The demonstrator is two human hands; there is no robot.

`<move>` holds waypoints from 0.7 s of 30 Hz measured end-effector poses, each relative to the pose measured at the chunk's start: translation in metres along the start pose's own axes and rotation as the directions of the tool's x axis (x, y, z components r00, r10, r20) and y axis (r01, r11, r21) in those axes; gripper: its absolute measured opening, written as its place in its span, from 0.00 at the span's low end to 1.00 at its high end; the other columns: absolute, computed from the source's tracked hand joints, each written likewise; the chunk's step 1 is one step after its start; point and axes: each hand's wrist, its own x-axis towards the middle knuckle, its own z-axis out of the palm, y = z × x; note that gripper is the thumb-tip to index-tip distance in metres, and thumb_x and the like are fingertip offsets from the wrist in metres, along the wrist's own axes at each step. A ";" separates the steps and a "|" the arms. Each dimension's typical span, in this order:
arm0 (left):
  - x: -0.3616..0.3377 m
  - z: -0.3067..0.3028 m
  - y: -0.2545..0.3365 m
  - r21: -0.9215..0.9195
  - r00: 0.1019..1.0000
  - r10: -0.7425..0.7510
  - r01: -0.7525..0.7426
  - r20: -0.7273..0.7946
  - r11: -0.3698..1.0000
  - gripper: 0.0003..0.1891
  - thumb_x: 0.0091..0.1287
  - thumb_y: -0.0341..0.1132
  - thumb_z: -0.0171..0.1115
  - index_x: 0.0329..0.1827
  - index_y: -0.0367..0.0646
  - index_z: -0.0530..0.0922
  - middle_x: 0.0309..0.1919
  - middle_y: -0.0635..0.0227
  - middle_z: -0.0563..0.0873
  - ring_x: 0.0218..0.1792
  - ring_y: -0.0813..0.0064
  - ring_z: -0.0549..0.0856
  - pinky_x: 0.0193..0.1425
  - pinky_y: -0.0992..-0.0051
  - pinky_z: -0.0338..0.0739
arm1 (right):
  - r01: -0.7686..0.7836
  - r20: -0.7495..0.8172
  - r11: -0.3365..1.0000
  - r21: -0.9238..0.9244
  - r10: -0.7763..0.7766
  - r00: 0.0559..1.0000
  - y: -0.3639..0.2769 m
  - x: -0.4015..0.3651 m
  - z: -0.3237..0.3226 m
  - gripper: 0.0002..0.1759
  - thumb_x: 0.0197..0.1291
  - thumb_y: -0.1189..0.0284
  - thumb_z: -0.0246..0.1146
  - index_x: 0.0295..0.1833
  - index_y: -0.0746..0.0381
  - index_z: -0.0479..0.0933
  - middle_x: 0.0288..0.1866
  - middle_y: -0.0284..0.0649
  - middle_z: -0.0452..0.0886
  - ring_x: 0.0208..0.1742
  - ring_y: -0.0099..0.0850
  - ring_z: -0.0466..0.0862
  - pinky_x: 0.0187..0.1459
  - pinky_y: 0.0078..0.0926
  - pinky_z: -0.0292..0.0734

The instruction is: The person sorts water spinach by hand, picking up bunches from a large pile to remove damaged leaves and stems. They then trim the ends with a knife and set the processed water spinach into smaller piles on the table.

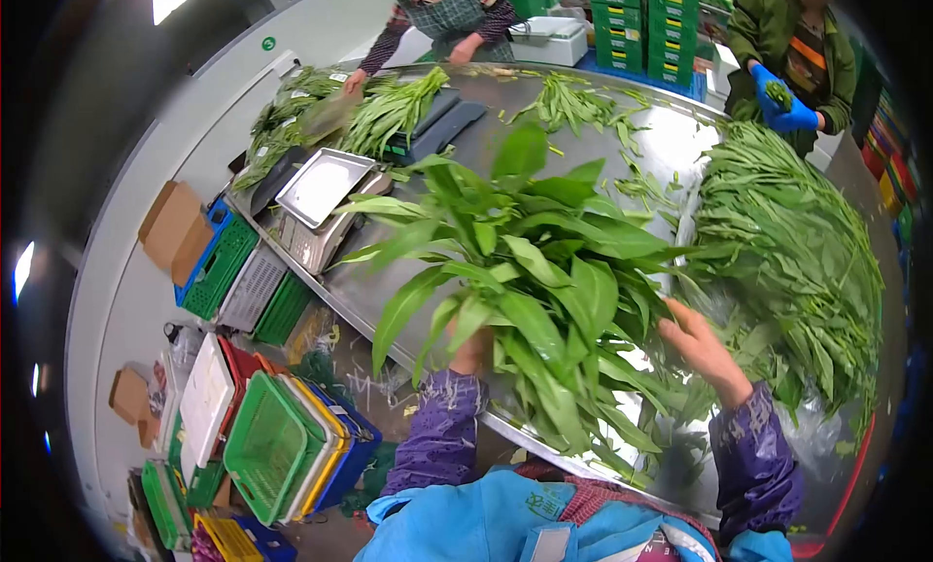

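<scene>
"Where's the big bunch of leafy greens (544, 261)?"

"Right in front of the wearer, between the two hands, over the near part of the metal tabletop (680, 124). Its leaves fan out every way. I can't tell whether the lowest ones rest on the metal."

"And the left hand (469, 350)?"

"Mostly hidden under the leaves on the bunch's left side. Only the part near the purple sleeve (437, 431) shows, so I can't say how far the fingers close or what they grip."

"The right hand (698, 340)?"

"Spread fairly wide, fingers extended toward the bunch's right edge. It isn't closed around anything I can see; whether the fingertips touch the leaves is unclear."

"What lies around them?"

"A long heap of greens (792, 261) on the right, and a scale with a silver pan (326, 186) to the left. Beyond that, a dark scale (442, 124) has more stalks on and beside it."

"Anyone else?"

"Across the tabletop, a person in a checked apron (452, 22) has one arm out to the greens there. At far right, another person's blue gloves (797, 118) hold a small green bundle (777, 95)."

"And below, on the left?"

"A green crate (272, 450), nested with others."
</scene>
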 end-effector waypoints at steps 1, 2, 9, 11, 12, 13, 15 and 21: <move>-0.002 0.000 0.006 0.260 0.990 0.139 -0.131 -0.011 0.957 0.16 0.59 0.37 0.59 0.49 0.41 0.75 0.42 0.59 0.82 0.46 0.62 0.79 0.53 0.66 0.71 | -0.047 -0.058 0.998 -0.038 0.045 0.997 0.004 -0.004 0.003 0.31 0.63 0.58 0.54 0.60 0.75 0.63 0.56 0.52 0.74 0.57 0.36 0.72 0.59 0.30 0.64; -0.004 0.002 0.010 0.500 0.963 0.269 -0.240 0.015 0.832 0.13 0.60 0.35 0.58 0.46 0.41 0.77 0.41 0.59 0.82 0.45 0.60 0.80 0.51 0.65 0.72 | -0.044 -0.055 0.998 -0.047 0.042 0.998 0.012 -0.006 0.003 0.31 0.63 0.58 0.54 0.60 0.75 0.63 0.56 0.52 0.74 0.57 0.36 0.72 0.59 0.30 0.64; 0.011 0.002 0.030 0.642 0.863 0.462 -0.474 0.204 0.602 0.22 0.52 0.40 0.65 0.50 0.42 0.75 0.38 0.59 0.81 0.39 0.55 0.79 0.42 0.66 0.74 | -0.234 0.008 0.972 0.014 0.234 0.972 0.041 -0.010 -0.002 0.33 0.63 0.59 0.56 0.60 0.78 0.62 0.57 0.56 0.73 0.58 0.38 0.72 0.59 0.29 0.65; 0.015 0.004 0.030 0.605 0.851 0.480 -0.500 0.212 0.620 0.21 0.53 0.38 0.64 0.50 0.42 0.75 0.37 0.59 0.81 0.38 0.56 0.79 0.42 0.67 0.74 | -0.232 0.002 0.971 0.054 0.232 0.973 0.038 -0.013 -0.003 0.32 0.63 0.59 0.56 0.59 0.77 0.63 0.55 0.55 0.74 0.56 0.37 0.73 0.58 0.29 0.66; 0.014 0.004 0.028 0.577 0.843 0.495 -0.517 0.212 0.633 0.20 0.54 0.36 0.63 0.50 0.41 0.75 0.35 0.59 0.80 0.36 0.56 0.78 0.42 0.68 0.73 | -0.224 0.009 0.970 0.094 0.224 0.974 0.036 -0.014 -0.003 0.31 0.63 0.60 0.56 0.59 0.77 0.64 0.54 0.53 0.75 0.55 0.35 0.74 0.57 0.29 0.67; 0.014 0.001 -0.021 0.368 0.921 0.372 -0.388 0.117 0.845 0.16 0.57 0.31 0.59 0.50 0.41 0.74 0.36 0.58 0.81 0.37 0.60 0.79 0.44 0.71 0.73 | -0.217 -0.024 0.975 0.050 0.219 0.975 0.043 -0.014 -0.003 0.28 0.63 0.61 0.57 0.58 0.76 0.66 0.53 0.51 0.76 0.54 0.34 0.75 0.56 0.29 0.67; 0.026 -0.010 -0.023 0.474 0.929 0.288 -0.366 0.232 0.801 0.16 0.59 0.30 0.57 0.51 0.40 0.73 0.38 0.59 0.81 0.39 0.64 0.80 0.47 0.72 0.73 | -0.266 -0.011 0.963 0.043 0.267 0.964 0.061 -0.016 -0.006 0.27 0.63 0.62 0.56 0.57 0.75 0.66 0.52 0.50 0.76 0.51 0.33 0.75 0.53 0.28 0.69; 0.076 -0.017 0.018 0.526 0.853 0.409 -0.522 0.324 0.671 0.18 0.60 0.26 0.58 0.55 0.34 0.70 0.45 0.54 0.80 0.47 0.67 0.80 0.50 0.71 0.73 | -0.370 0.058 0.912 0.174 0.366 0.929 0.057 -0.016 -0.011 0.23 0.64 0.63 0.54 0.57 0.69 0.67 0.46 0.44 0.78 0.40 0.27 0.78 0.36 0.22 0.75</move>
